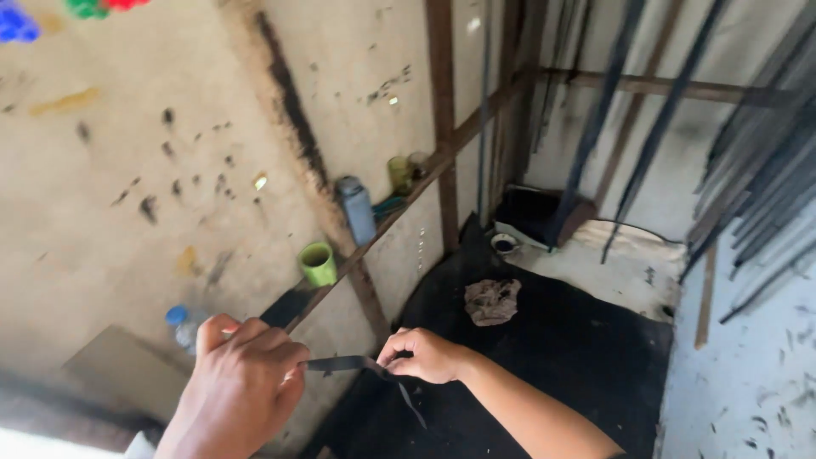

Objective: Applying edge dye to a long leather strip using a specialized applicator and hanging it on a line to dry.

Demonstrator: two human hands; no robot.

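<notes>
Both hands pinch a thin black strip [344, 364] stretched taut between them, left hand [242, 387] closed on one end, right hand [425, 355] on the other; pulling harder might snap it or slip it free.

One head-worn camera looks down and forward, tilted, close over the left hand [242, 382] and right hand [425, 355] at the lower edge. Beyond them it takes in a stained wall [127, 170] and a black mat [552, 340] farther off.
</notes>
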